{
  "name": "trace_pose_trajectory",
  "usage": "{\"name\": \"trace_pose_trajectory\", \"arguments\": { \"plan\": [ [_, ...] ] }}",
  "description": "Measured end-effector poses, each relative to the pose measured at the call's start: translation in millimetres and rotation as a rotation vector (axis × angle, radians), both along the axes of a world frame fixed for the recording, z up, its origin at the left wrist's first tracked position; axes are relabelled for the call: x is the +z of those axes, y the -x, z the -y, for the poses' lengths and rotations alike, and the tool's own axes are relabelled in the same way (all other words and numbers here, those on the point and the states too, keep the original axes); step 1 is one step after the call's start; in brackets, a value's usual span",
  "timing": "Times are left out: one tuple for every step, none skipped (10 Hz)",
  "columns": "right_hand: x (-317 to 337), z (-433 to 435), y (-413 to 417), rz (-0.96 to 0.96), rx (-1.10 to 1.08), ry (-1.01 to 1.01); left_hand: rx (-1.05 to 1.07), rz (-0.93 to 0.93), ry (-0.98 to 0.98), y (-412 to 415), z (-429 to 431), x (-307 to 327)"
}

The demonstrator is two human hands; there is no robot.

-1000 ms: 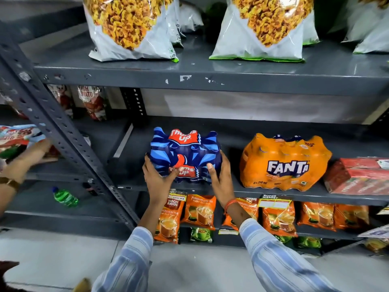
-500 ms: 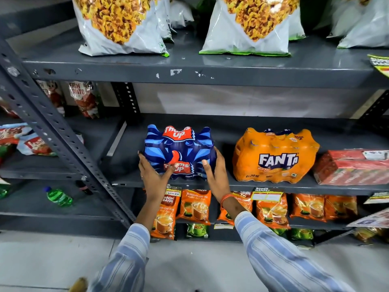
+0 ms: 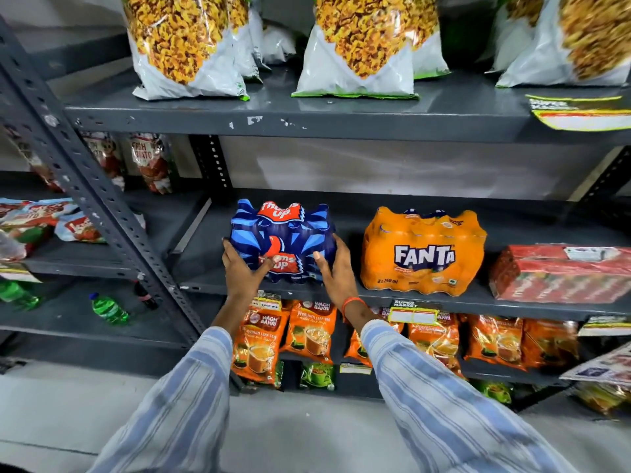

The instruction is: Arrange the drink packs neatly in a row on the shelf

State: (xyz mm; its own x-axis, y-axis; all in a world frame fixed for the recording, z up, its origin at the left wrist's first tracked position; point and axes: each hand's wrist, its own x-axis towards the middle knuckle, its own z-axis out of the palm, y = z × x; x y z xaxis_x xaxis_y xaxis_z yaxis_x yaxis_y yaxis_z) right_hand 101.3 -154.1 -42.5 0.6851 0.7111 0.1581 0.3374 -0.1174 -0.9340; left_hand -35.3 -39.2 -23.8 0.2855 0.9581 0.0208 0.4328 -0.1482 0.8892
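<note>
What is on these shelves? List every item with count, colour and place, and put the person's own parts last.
Thums Up pack: one, blue and red, middle shelf, left of the others.
Fanta pack: one, orange, middle shelf, centre, apart from the blue pack.
Red pack: one, red, middle shelf, right end.
Snack bags: at least four, white with yellow contents, top shelf.
Tea pouches: several, orange, lower shelf.
Green pouches: a few, below the tea pouches.
Green bottle: one, lying on the left rack's low shelf.
Ketchup pouches: a few, red, left rack.
Shelf frame: grey metal.
Left hand: on the blue pack's left side.
Right hand: on its right side, orange wristband.
</note>
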Motion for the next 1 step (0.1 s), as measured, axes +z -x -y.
{"name": "trace_pose_trajectory", "arguments": {
  "plan": [
    [9.9, 5.6, -13.9, 0.078, 0.051, 0.190, -0.002, -0.095, 0.052, -7.1, 11.0, 1.6]
  ]
}}
